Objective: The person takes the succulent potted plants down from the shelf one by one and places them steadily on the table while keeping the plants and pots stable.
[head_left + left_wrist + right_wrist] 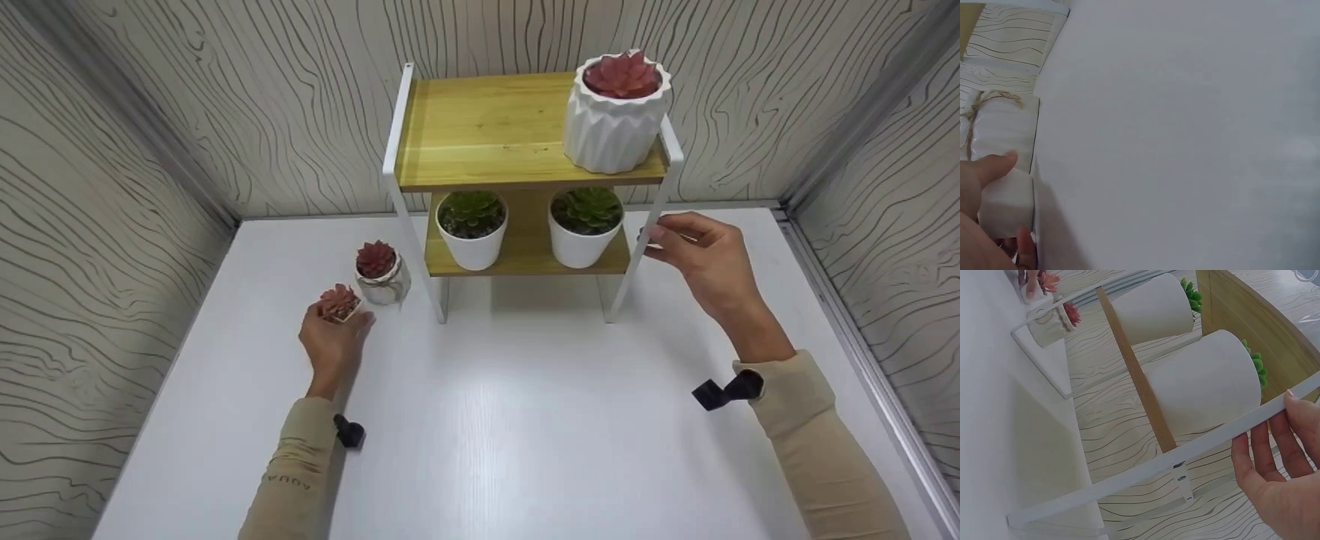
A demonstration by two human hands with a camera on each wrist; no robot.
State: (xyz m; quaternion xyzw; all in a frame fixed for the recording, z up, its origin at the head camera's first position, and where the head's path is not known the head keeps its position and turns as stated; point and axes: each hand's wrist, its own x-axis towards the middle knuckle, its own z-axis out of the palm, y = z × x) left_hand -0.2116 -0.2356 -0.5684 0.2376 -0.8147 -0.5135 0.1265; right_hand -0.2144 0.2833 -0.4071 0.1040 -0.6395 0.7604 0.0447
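On the white table to the left, my left hand (328,341) grips a small white pot (1008,205) with a pinkish-red succulent (339,301) in it. Thumb and fingers lie on opposite sides of the pot, which appears to stand on the tabletop. Just behind it is a white pot tied with twine (385,287), holding a darker red succulent (376,259). At the other side, my right hand (712,262) pinches the white metal side frame (1219,435) of a two-tier wooden shelf (487,135). Its thumb is on one face of the bar, the fingers on the other.
A large ribbed white pot (611,131) with a red succulent stands at the right of the top tier. Two plain white pots, left (474,247) and right (581,244), hold green succulents on the lower tier. Patterned walls (300,112) enclose the table (487,420).
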